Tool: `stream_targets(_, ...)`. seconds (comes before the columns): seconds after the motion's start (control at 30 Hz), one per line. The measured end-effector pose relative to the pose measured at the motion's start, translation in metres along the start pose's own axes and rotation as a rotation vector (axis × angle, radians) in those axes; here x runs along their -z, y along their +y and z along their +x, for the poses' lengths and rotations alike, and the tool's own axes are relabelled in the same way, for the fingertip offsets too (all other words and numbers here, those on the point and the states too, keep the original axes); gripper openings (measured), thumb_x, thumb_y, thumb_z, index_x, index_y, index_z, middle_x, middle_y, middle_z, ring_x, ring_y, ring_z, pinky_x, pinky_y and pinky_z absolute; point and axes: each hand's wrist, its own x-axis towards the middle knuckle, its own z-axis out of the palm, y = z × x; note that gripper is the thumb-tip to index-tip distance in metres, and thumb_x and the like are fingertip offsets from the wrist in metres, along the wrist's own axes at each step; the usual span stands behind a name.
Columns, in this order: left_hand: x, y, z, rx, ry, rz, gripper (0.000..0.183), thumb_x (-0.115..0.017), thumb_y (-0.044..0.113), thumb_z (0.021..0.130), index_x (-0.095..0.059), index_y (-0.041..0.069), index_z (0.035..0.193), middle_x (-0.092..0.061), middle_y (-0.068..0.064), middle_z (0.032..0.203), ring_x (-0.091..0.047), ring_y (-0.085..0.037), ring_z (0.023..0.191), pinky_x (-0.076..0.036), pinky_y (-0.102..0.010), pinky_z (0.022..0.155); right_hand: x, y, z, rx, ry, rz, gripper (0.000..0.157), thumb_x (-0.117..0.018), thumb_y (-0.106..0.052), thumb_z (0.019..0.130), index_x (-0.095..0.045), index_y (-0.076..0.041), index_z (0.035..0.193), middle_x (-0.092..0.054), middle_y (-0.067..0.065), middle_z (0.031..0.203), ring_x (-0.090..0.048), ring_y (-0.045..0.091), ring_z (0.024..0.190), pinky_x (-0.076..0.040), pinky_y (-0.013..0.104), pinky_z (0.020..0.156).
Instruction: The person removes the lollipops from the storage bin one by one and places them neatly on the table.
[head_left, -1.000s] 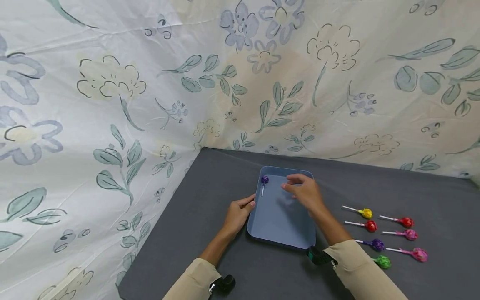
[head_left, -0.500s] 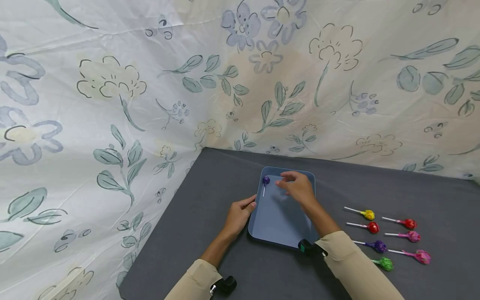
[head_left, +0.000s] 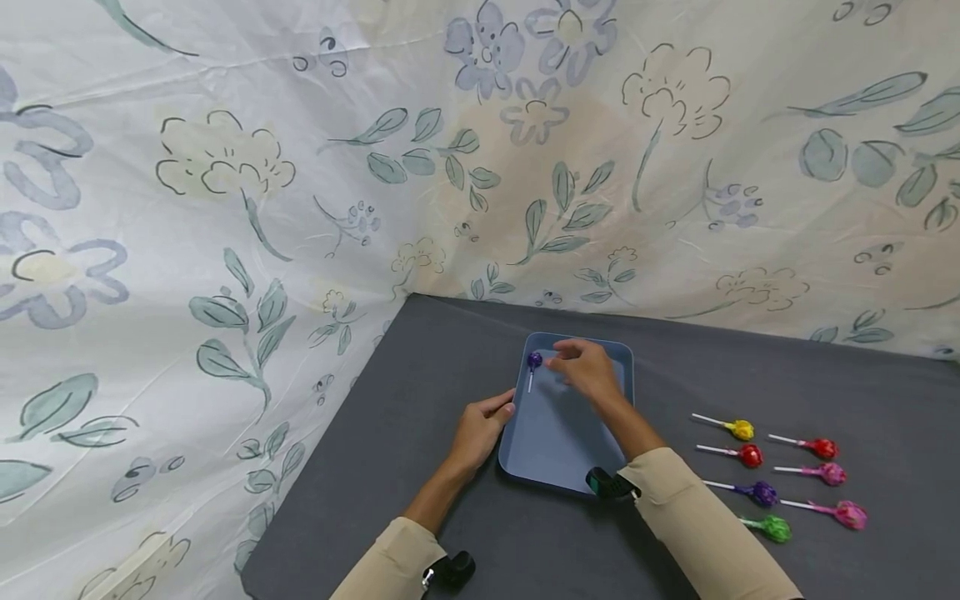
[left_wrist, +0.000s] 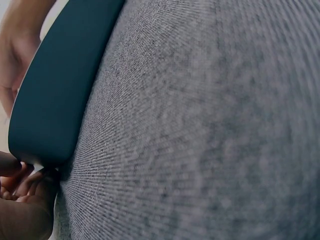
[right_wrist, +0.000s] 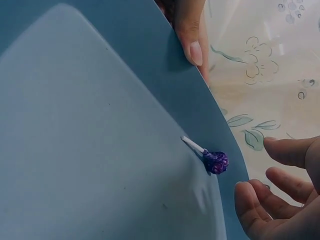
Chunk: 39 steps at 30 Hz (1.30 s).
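A blue rectangular tray (head_left: 562, 433) lies on the dark table. Inside it, by the far left corner, rests a purple-wrapped lollipop (right_wrist: 216, 162) with its white stick pointing toward the near side. My left hand (head_left: 480, 429) grips the tray's left rim, the thumb over the edge, as the right wrist view also shows. Over the far part of the tray hovers my right hand (head_left: 588, 369), fingers loosely bent and apart, holding nothing. Its fingertips are just to the right of the lollipop's head in the head view.
Right of the tray lie several lollipops: yellow (head_left: 742, 429), red (head_left: 750, 455), another red (head_left: 825, 448), pink (head_left: 832, 473), a second pink (head_left: 851, 514), purple (head_left: 763, 493) and green (head_left: 776, 528). A floral cloth (head_left: 337, 167) hangs behind and left of the table.
My right hand has moved left across the tray, closer to the purple lollipop inside it. The left hand keeps its grip on the rim.
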Motion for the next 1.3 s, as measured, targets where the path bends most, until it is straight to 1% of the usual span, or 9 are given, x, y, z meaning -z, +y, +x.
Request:
stream_targets(0.2,0.0,0.0,0.001,0.0,-0.006,-0.011,0.034,-0.06,0.009,0.108,-0.067,-0.001,0.14,-0.064,-0.021,0.144,-0.058,-0.037,0.139,-0.047,-0.055,0.115,-0.005,0.0,0.006,-0.007,-0.01,-0.004,0.045,-0.075,-0.018,0.1,-0.065,0.001,0.14,-0.068,0.022,0.13,-0.068,0.038,0.114,-0.063,0.046,0.093)
stream_targets(0.37,0.002,0.002,-0.001,0.002,-0.018,0.004,0.034,-0.06,0.012,0.108,-0.068,0.002,0.14,-0.065,-0.018,0.144,-0.059,-0.034,0.138,-0.048,-0.053,0.115,-0.01,0.003,0.01,-0.011,-0.017,-0.007,0.045,-0.074,-0.016,0.1,-0.064,0.002,0.141,-0.067,0.022,0.13,-0.068,0.038,0.114,-0.062,0.046,0.094)
stream_targets(0.5,0.003,0.003,-0.001,0.014,-0.021,0.019,0.034,-0.06,0.014,0.109,-0.069,0.006,0.141,-0.065,-0.014,0.145,-0.059,-0.03,0.138,-0.048,-0.051,0.115,-0.014,0.007,0.015,-0.015,-0.012,-0.034,0.045,-0.075,-0.015,0.1,-0.065,0.001,0.141,-0.068,0.023,0.13,-0.07,0.037,0.111,-0.063,0.042,0.09)
stream_targets(0.6,0.002,0.002,-0.001,0.022,-0.02,0.028,0.034,-0.06,0.014,0.109,-0.069,0.007,0.141,-0.065,-0.013,0.145,-0.059,-0.028,0.139,-0.048,-0.05,0.116,-0.016,0.009,0.018,-0.021,-0.013,-0.051,0.046,-0.076,-0.015,0.099,-0.065,0.0,0.141,-0.069,0.023,0.131,-0.072,0.036,0.11,-0.064,0.041,0.089)
stream_targets(0.8,0.002,0.001,-0.001,0.003,-0.023,0.026,0.034,-0.06,0.015,0.109,-0.069,0.006,0.141,-0.066,-0.014,0.145,-0.059,-0.031,0.139,-0.048,-0.051,0.116,-0.019,0.012,0.023,-0.021,-0.035,-0.077,0.048,-0.076,-0.016,0.099,-0.064,-0.001,0.143,-0.067,0.023,0.137,-0.071,0.037,0.113,-0.061,0.046,0.095)
stream_targets(0.97,0.003,0.001,-0.001,0.003,-0.02,0.009,0.034,-0.061,0.014,0.108,-0.069,0.004,0.14,-0.066,-0.016,0.143,-0.06,-0.032,0.138,-0.049,-0.051,0.115,-0.023,0.014,0.027,0.008,-0.038,-0.091,0.046,-0.077,-0.015,0.098,-0.066,-0.001,0.14,-0.069,0.023,0.136,-0.068,0.037,0.117,-0.06,0.046,0.096)
stream_targets(1.1,0.003,0.002,0.0,0.024,-0.014,0.013,0.034,-0.061,0.014,0.108,-0.07,0.006,0.14,-0.067,-0.013,0.143,-0.06,-0.029,0.138,-0.048,-0.049,0.115,-0.028,0.014,0.03,0.023,-0.034,-0.086,0.044,-0.076,-0.012,0.098,-0.067,0.0,0.139,-0.068,0.022,0.138,-0.067,0.036,0.117,-0.061,0.045,0.094)
stream_targets(1.2,0.003,0.002,0.0,0.042,-0.016,0.018,0.034,-0.062,0.015,0.108,-0.07,0.008,0.14,-0.067,-0.01,0.144,-0.059,-0.025,0.138,-0.048,-0.047,0.117,-0.031,0.015,0.032,0.03,-0.029,-0.093,0.043,-0.076,-0.011,0.098,-0.068,0.0,0.139,-0.067,0.022,0.141,-0.067,0.036,0.119,-0.059,0.046,0.096)
stream_targets(1.3,0.003,0.001,0.0,0.021,-0.019,0.02,0.034,-0.062,0.014,0.108,-0.07,0.006,0.14,-0.067,-0.012,0.143,-0.06,-0.028,0.138,-0.048,-0.049,0.116,-0.033,0.015,0.033,0.044,-0.024,-0.114,0.042,-0.076,-0.01,0.097,-0.069,0.0,0.137,-0.068,0.022,0.139,-0.066,0.037,0.122,-0.057,0.049,0.1)
